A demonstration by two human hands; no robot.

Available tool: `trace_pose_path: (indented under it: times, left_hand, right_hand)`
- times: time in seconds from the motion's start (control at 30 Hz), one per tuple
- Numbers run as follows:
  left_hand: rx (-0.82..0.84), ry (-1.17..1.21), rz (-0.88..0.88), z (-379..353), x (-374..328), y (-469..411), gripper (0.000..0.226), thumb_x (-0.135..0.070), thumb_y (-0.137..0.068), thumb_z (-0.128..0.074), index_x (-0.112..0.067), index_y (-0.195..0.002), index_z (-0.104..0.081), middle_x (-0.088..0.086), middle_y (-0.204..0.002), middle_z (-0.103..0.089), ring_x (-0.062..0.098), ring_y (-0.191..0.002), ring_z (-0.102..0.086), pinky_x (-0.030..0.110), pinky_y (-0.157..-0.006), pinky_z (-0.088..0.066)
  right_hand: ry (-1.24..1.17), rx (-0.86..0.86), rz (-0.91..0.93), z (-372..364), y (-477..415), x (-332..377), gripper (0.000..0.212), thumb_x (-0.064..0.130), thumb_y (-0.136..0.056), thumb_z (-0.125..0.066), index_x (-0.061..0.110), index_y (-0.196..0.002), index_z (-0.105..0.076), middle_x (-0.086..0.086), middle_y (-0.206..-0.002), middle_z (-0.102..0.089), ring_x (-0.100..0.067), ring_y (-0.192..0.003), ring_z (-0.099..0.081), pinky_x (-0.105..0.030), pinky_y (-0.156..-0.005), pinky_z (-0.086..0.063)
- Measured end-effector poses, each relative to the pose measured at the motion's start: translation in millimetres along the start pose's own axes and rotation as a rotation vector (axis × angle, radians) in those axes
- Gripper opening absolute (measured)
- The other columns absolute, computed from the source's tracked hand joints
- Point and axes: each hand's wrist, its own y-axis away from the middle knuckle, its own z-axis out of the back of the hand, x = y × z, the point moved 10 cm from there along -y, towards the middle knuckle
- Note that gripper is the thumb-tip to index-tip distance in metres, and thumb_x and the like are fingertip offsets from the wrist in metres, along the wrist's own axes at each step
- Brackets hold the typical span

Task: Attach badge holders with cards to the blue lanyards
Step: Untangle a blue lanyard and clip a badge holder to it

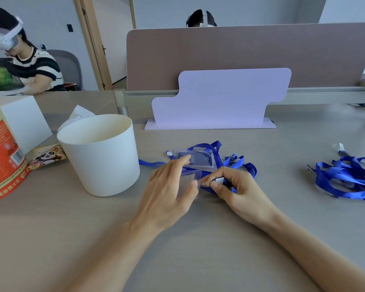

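Note:
At the middle of the grey desk my left hand (169,184) holds a clear badge holder (189,181) by thumb and fingers. My right hand (235,187) pinches the white clip (219,180) of a blue lanyard (238,162) against the holder's slotted edge. Just behind my hands lies another clear holder with a dark blue card (197,159) inside, resting on blue lanyard straps. A loose heap of blue lanyards (350,178) lies at the right of the desk.
A white round tub (101,157) stands left of my hands, with a tissue box, a snack packet (46,157) and a red canister (2,152) beyond it. A lilac stand (217,100) and desk divider (240,51) close the back. A person sits far left.

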Motion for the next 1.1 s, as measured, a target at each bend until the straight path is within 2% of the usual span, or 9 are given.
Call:
trace_pose_path:
  times: [0.13,0.23,0.3,0.47,0.53,0.67,0.77,0.9,1.1]
  left_hand:
    - [0.094,0.050,0.026,-9.7,3.6,0.1,0.068,-0.054,-0.079,-0.024,-0.030,-0.142,-0.035,-0.017,-0.125,-0.056,0.001,-0.118,-0.043,0.018,-0.105,-0.027]
    - [0.041,0.060,0.031,-4.8,4.9,-1.6,0.056,-0.051,-0.077,-0.033,-0.027,-0.126,-0.049,-0.014,-0.113,-0.056,0.004,-0.109,-0.049,0.019,-0.096,-0.035]
    - [-0.008,0.030,0.022,0.3,5.8,-2.6,0.049,-0.049,-0.076,-0.040,-0.028,-0.118,-0.053,-0.016,-0.109,-0.053,-0.001,-0.104,-0.048,0.010,-0.091,-0.030]
    - [-0.081,-0.027,-0.021,9.7,3.3,-4.0,0.043,-0.046,-0.076,-0.048,-0.028,-0.113,-0.057,-0.018,-0.104,-0.051,0.002,-0.102,-0.050,0.023,-0.089,-0.033]
    - [-0.097,-0.031,-0.014,12.7,3.6,-4.3,0.040,-0.045,-0.076,-0.048,-0.028,-0.111,-0.059,-0.018,-0.102,-0.050,0.002,-0.099,-0.050,0.024,-0.087,-0.034]
    - [-0.062,-0.082,0.017,9.4,11.9,-4.4,0.040,-0.046,-0.076,-0.045,-0.029,-0.109,-0.059,-0.017,-0.103,-0.053,0.004,-0.100,-0.052,0.024,-0.087,-0.033]
    - [0.038,-0.132,0.030,-5.2,19.1,-3.4,0.040,-0.049,-0.078,-0.037,-0.029,-0.106,-0.059,-0.019,-0.102,-0.054,0.006,-0.102,-0.052,0.027,-0.089,-0.037]
    - [0.040,-0.194,0.032,-11.0,23.7,-3.6,0.045,-0.050,-0.080,-0.033,-0.027,-0.108,-0.060,-0.015,-0.106,-0.054,0.010,-0.106,-0.048,0.028,-0.089,-0.039]
    - [-0.033,-0.165,-0.038,-7.8,-2.0,-2.9,0.052,-0.055,-0.079,-0.049,-0.028,-0.123,-0.053,-0.014,-0.117,-0.050,0.007,-0.109,-0.042,0.024,-0.087,-0.028]
  right_hand:
    - [0.010,0.001,0.006,-1.1,0.5,0.4,0.020,0.003,-0.095,-0.053,0.015,-0.091,-0.070,0.009,-0.098,-0.076,-0.002,-0.094,-0.067,-0.015,-0.075,-0.049]
    - [0.049,-0.016,0.007,0.1,0.8,0.8,0.020,0.006,-0.094,-0.055,0.019,-0.089,-0.070,0.004,-0.093,-0.075,-0.017,-0.091,-0.068,-0.037,-0.078,-0.055]
    - [0.072,-0.022,0.010,0.1,0.8,1.0,0.020,0.008,-0.093,-0.056,0.020,-0.087,-0.071,-0.001,-0.086,-0.073,-0.027,-0.082,-0.065,-0.040,-0.074,-0.051]
    - [0.083,-0.045,0.018,2.6,-0.3,5.3,0.015,0.009,-0.093,-0.059,0.015,-0.083,-0.069,0.004,-0.074,-0.068,-0.004,-0.059,-0.052,-0.013,-0.057,-0.039]
    - [0.077,-0.092,-0.002,8.9,-0.9,2.3,0.012,0.011,-0.093,-0.060,0.014,-0.085,-0.069,0.006,-0.073,-0.068,-0.001,-0.057,-0.052,-0.011,-0.056,-0.039]
    - [0.062,-0.229,-0.073,31.2,-3.6,-10.2,0.014,0.016,-0.092,-0.062,0.024,-0.085,-0.072,0.012,-0.076,-0.067,-0.006,-0.067,-0.054,-0.017,-0.062,-0.042]
    - [0.085,-0.387,-0.040,53.1,-2.8,1.9,0.012,0.025,-0.088,-0.067,0.034,-0.086,-0.075,0.011,-0.100,-0.065,-0.004,-0.101,-0.053,-0.020,-0.084,-0.040]
    - [-0.267,-0.367,-0.136,58.1,-0.9,5.8,0.011,0.027,-0.090,-0.066,0.024,-0.085,-0.075,0.001,-0.077,-0.059,-0.008,-0.067,-0.050,-0.024,-0.070,-0.038]
    - [-0.809,-0.108,-0.202,28.8,-1.0,18.7,0.009,0.020,-0.081,-0.062,0.012,-0.084,-0.062,0.004,-0.077,-0.065,-0.011,-0.070,-0.068,-0.019,-0.069,-0.055]
